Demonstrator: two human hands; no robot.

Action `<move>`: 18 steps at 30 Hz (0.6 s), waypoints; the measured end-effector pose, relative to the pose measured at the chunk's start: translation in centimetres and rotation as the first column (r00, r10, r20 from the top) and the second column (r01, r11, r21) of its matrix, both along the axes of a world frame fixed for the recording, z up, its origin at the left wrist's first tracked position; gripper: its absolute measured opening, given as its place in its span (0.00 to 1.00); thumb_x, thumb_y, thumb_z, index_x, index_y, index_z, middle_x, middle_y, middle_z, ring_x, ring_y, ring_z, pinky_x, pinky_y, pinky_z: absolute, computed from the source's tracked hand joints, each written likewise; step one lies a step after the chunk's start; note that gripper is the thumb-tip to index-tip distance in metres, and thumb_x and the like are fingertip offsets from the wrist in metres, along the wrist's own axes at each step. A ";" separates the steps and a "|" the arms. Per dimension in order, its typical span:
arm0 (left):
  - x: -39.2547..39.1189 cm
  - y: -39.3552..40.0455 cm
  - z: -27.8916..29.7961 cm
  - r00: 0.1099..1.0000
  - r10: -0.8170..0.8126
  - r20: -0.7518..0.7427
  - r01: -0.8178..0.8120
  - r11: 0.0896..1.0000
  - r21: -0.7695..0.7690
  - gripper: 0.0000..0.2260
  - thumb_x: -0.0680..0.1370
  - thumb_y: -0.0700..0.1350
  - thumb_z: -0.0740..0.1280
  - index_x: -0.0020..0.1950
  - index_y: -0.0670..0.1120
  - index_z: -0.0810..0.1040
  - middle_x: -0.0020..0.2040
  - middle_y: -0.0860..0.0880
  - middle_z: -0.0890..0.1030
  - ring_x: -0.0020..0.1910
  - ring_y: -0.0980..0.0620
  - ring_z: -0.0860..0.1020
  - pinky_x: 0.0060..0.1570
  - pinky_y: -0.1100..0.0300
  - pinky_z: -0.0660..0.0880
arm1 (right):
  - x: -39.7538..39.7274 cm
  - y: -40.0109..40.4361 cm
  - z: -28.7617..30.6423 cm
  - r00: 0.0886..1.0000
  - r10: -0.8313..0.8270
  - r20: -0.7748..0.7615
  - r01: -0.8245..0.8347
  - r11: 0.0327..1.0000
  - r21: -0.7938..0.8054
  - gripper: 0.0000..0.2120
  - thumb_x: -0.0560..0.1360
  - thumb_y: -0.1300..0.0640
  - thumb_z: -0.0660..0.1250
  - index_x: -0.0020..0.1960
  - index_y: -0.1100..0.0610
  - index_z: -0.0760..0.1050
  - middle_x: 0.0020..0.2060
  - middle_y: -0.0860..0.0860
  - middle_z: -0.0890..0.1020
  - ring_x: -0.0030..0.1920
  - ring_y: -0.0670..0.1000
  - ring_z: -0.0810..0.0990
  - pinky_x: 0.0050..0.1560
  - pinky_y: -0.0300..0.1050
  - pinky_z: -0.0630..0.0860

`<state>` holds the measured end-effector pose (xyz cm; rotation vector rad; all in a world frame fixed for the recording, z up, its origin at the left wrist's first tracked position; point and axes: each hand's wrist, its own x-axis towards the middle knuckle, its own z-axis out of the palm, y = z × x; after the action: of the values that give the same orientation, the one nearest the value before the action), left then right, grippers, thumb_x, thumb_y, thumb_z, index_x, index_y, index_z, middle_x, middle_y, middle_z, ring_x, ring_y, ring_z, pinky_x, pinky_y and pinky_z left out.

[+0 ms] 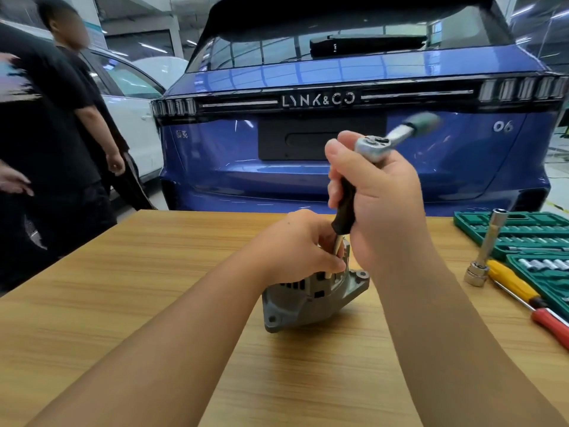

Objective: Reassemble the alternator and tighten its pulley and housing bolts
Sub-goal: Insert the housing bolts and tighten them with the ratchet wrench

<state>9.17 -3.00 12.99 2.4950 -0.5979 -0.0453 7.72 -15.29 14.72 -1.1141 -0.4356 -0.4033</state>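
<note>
With the alternator (pixel 314 297) tipped on the surface (pixel 123 303), steadied by the left hand (pixel 295 248) pinching the driver shaft (pixel 338 248) while the right hand (pixel 381 204) grips the ratchet (pixel 374 143), the bit could slip and the bolt be rounded.

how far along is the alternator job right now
Done: the alternator housing halves look joined, standing on the table.
In hand: the right hand holds a ratchet on a black-handled extension; the left hand steadies its lower end.
Left: bolt tightness can't be judged; the pulley is hidden.
</note>
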 end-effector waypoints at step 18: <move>-0.8 0.4 0.1 0.999 0.036 -0.013 -0.037 0.993 -0.116 0.10 0.76 0.42 0.76 0.42 0.53 0.77 0.36 0.66 0.82 0.39 0.68 0.79 0.54 0.48 0.80 | -0.1 0.0 0.0 0.950 0.296 0.097 -0.302 0.952 0.049 0.20 0.76 0.50 0.62 0.66 0.53 0.73 0.46 0.56 0.79 0.38 0.50 0.78 0.38 0.41 0.77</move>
<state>8.33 -2.65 13.12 2.3903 -0.5349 -0.0095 7.67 -15.28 14.74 -0.9524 -0.6564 -0.1979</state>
